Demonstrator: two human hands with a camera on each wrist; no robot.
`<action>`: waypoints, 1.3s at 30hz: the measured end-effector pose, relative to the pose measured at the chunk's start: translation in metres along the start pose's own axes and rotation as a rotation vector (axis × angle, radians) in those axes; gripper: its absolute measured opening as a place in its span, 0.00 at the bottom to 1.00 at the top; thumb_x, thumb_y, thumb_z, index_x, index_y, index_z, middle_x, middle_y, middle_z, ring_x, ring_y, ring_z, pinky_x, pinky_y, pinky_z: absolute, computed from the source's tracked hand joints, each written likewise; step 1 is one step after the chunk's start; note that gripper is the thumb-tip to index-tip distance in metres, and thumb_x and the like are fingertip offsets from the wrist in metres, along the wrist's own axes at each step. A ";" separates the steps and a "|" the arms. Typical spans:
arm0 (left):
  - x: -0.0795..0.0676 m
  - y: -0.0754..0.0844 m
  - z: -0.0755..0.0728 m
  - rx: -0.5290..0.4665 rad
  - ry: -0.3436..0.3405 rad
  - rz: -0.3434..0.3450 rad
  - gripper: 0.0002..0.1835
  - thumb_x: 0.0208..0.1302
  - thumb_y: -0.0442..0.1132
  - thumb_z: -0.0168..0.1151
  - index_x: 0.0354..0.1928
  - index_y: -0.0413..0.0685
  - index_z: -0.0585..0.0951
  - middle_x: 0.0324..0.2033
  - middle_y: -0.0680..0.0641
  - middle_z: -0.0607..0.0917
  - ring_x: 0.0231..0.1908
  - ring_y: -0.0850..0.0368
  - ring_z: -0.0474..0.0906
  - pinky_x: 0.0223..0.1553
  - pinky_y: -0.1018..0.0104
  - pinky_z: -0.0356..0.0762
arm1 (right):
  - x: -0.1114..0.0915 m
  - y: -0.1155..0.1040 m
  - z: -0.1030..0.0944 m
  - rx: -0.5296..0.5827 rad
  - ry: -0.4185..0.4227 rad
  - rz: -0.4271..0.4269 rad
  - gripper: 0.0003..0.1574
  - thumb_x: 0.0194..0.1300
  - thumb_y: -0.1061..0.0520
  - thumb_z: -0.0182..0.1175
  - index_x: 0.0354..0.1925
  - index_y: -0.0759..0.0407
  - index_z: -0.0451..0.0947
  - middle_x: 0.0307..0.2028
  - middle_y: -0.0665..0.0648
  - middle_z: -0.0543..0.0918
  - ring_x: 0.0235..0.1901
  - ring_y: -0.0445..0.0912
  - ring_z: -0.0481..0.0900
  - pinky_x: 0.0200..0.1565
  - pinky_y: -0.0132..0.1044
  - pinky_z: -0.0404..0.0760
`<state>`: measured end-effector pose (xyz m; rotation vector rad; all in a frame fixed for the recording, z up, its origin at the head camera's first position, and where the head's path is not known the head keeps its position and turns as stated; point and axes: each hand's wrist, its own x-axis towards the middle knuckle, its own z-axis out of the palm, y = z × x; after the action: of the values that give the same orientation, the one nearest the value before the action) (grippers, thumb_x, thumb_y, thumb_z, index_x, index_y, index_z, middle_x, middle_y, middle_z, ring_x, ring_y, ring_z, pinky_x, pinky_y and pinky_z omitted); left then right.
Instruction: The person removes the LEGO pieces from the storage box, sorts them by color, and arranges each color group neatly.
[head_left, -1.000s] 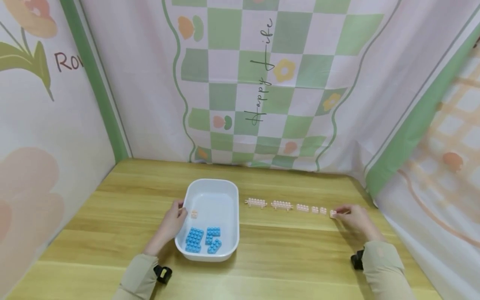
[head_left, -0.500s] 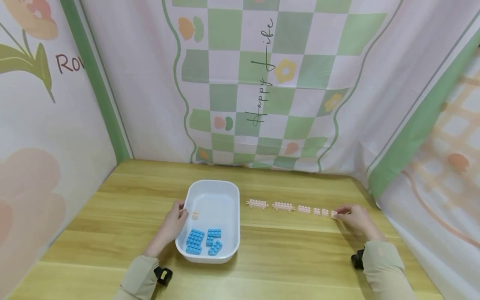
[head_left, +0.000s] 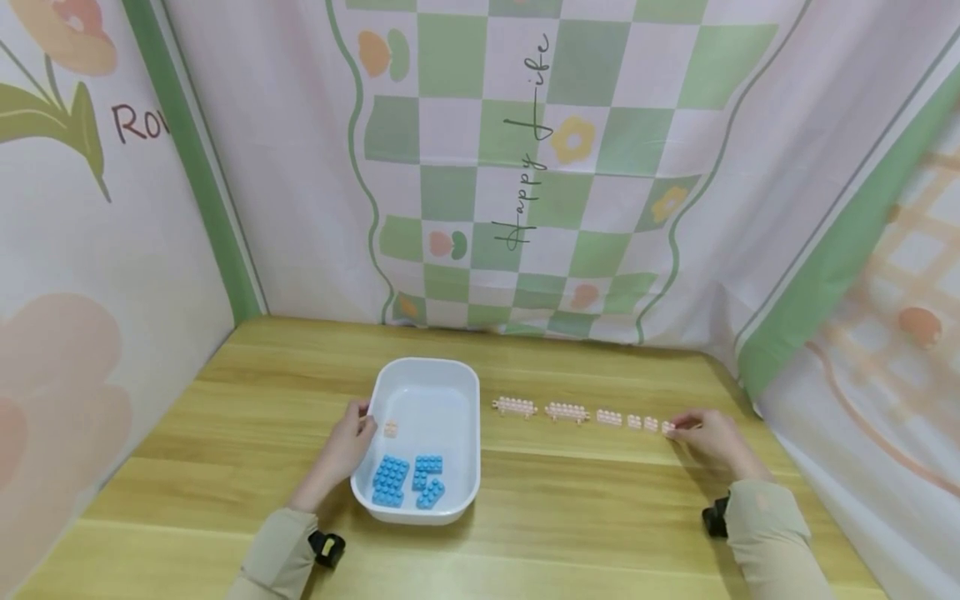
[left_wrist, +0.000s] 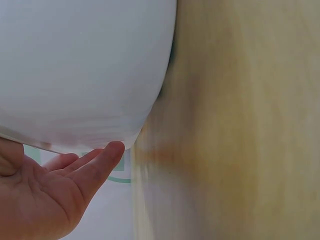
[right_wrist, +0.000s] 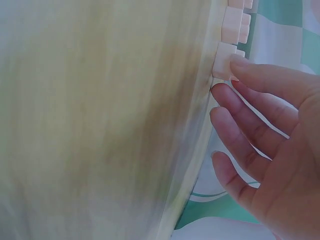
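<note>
My left hand (head_left: pixel 348 443) holds the left side of a white plastic tray (head_left: pixel 429 400), its thumb at the rim and its fingers (left_wrist: pixel 95 172) against the outer wall. Inside the tray, several blue building bricks (head_left: pixel 390 482) lie at the near end, and one small peach brick (head_left: pixel 390 428) sits by the left wall. At the right end of a row of pale pink pieces, my right hand (head_left: pixel 711 435) pinches a small pink building brick (right_wrist: pixel 224 61) between thumb and index finger. The other fingers spread loosely beside it in the right wrist view.
Running from the tray toward the right hand are two long pink pieces with side pegs (head_left: pixel 514 406), a mid-length pink brick (head_left: pixel 609 417) and two small pink bricks (head_left: pixel 642 422). A patterned curtain (head_left: pixel 510 275) hangs behind the wooden table (head_left: pixel 570 517).
</note>
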<state>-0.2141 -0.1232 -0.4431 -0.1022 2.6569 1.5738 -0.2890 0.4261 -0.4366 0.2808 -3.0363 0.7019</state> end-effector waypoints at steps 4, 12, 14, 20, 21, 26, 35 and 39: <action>0.000 0.000 0.000 0.000 0.001 -0.001 0.23 0.73 0.38 0.37 0.65 0.34 0.57 0.66 0.31 0.62 0.64 0.36 0.63 0.61 0.45 0.69 | 0.001 0.000 0.000 0.013 -0.005 -0.008 0.19 0.56 0.53 0.66 0.39 0.68 0.81 0.32 0.61 0.85 0.33 0.50 0.80 0.33 0.36 0.76; 0.000 0.000 0.000 0.006 -0.009 0.004 0.23 0.73 0.39 0.37 0.65 0.34 0.57 0.64 0.30 0.64 0.63 0.37 0.65 0.60 0.46 0.71 | -0.002 0.001 0.000 0.036 -0.008 -0.007 0.24 0.55 0.54 0.66 0.44 0.72 0.78 0.34 0.64 0.84 0.34 0.52 0.80 0.33 0.35 0.77; -0.001 0.000 0.000 0.004 -0.013 0.001 0.23 0.73 0.39 0.37 0.65 0.35 0.57 0.64 0.30 0.64 0.63 0.37 0.65 0.60 0.46 0.71 | -0.005 0.000 -0.001 0.034 0.005 -0.002 0.25 0.55 0.53 0.66 0.44 0.72 0.78 0.34 0.64 0.84 0.34 0.52 0.80 0.35 0.37 0.77; -0.001 0.000 -0.001 0.001 -0.006 -0.001 0.23 0.73 0.38 0.37 0.65 0.34 0.57 0.65 0.30 0.63 0.64 0.36 0.64 0.61 0.46 0.69 | -0.011 -0.004 -0.007 0.047 0.020 0.005 0.24 0.61 0.54 0.61 0.49 0.72 0.76 0.39 0.68 0.83 0.36 0.56 0.81 0.39 0.47 0.80; -0.001 0.000 -0.001 0.003 -0.001 0.003 0.23 0.73 0.38 0.37 0.65 0.34 0.57 0.65 0.30 0.63 0.64 0.36 0.63 0.62 0.46 0.68 | -0.011 -0.004 -0.008 0.053 0.021 0.000 0.24 0.61 0.55 0.60 0.49 0.72 0.76 0.40 0.70 0.82 0.36 0.56 0.81 0.39 0.47 0.80; 0.000 -0.001 0.000 -0.006 0.010 0.018 0.23 0.72 0.38 0.38 0.65 0.33 0.58 0.65 0.30 0.63 0.64 0.36 0.63 0.62 0.46 0.67 | -0.010 -0.007 -0.012 0.060 0.064 -0.026 0.22 0.61 0.57 0.61 0.47 0.74 0.76 0.41 0.73 0.82 0.34 0.57 0.81 0.36 0.39 0.79; -0.001 -0.001 0.001 -0.023 0.017 0.013 0.23 0.72 0.38 0.37 0.65 0.33 0.57 0.64 0.29 0.63 0.63 0.35 0.64 0.61 0.46 0.69 | -0.012 -0.032 -0.016 0.051 0.056 -0.043 0.25 0.64 0.52 0.58 0.50 0.72 0.75 0.45 0.72 0.81 0.42 0.63 0.80 0.42 0.52 0.81; -0.002 -0.001 0.001 -0.019 0.020 0.014 0.23 0.72 0.38 0.37 0.65 0.33 0.57 0.65 0.29 0.63 0.63 0.35 0.65 0.61 0.46 0.70 | -0.007 -0.046 -0.015 0.063 0.079 -0.074 0.25 0.66 0.52 0.57 0.51 0.71 0.75 0.47 0.72 0.80 0.44 0.64 0.78 0.44 0.56 0.79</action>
<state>-0.2119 -0.1231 -0.4440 -0.1008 2.6638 1.6102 -0.2747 0.3928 -0.4034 0.3560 -2.9165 0.7850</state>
